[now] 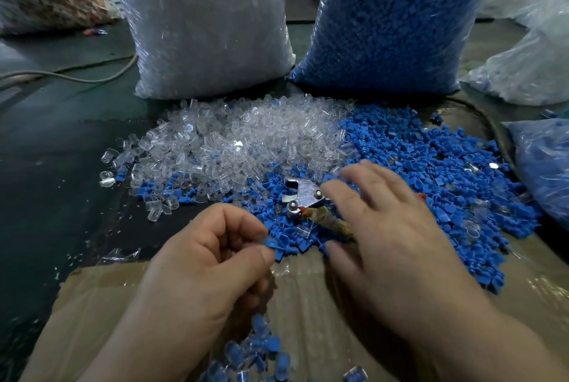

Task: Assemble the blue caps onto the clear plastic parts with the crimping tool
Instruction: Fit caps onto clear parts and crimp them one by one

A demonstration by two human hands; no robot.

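Observation:
My left hand (200,261) pinches a blue cap (274,243) between thumb and forefinger, just in front of the blue pile. My right hand (385,227) lies spread over the crimping tool (303,197), its fingers relaxed across the handles; the tool's metal jaws stick out to the left on the caps. A heap of clear plastic parts (234,144) lies to the left, and a heap of blue caps (431,172) to the right. Several assembled pieces (255,354), clear with blue inside, lie near me between my arms.
A tall bag of clear parts (203,21) and a tall bag of blue caps (394,21) stand behind the heaps. More plastic bags (535,64) sit at the right. Taped cardboard (101,314) covers the near surface; a cable (77,74) runs at the far left.

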